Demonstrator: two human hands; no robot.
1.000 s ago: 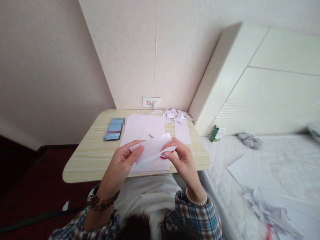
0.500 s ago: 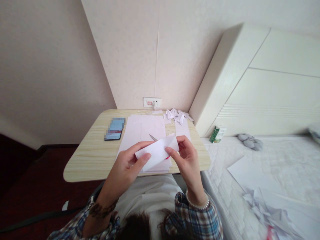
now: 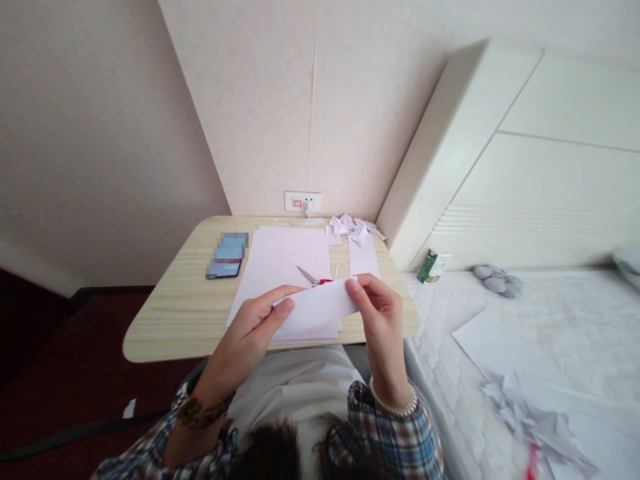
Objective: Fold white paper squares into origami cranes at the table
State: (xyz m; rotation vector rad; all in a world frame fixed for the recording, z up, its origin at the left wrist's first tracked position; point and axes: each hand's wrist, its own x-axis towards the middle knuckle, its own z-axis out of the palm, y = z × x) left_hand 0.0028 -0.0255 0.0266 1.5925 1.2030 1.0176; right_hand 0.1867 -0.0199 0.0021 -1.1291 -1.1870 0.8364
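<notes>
A folded strip of white paper point(image 3: 317, 305) is stretched between my two hands above the near edge of the small table. My left hand point(image 3: 260, 320) pinches its left end, thumb on top and fingers behind. At the right end, my right hand point(image 3: 380, 307) grips the upper corner between thumb and fingers. Just beyond the strip lie scissors point(image 3: 310, 277) with red handles, partly hidden by it. White sheets point(image 3: 295, 250) are spread underneath on the table.
A phone point(image 3: 227, 257) lies on the table point(image 3: 170, 320) at left. Folded paper pieces point(image 3: 350, 228) sit at the back right, below a wall socket point(image 3: 303, 201). On the mattress point(image 3: 435, 333) to the right are a green and white carton point(image 3: 433, 267), a grey object point(image 3: 499, 280) and crumpled paper point(image 3: 545, 427).
My right thumb has shifted from the paper's face to its upper right corner. The strip is now lower and flatter, so more of the scissors shows.
</notes>
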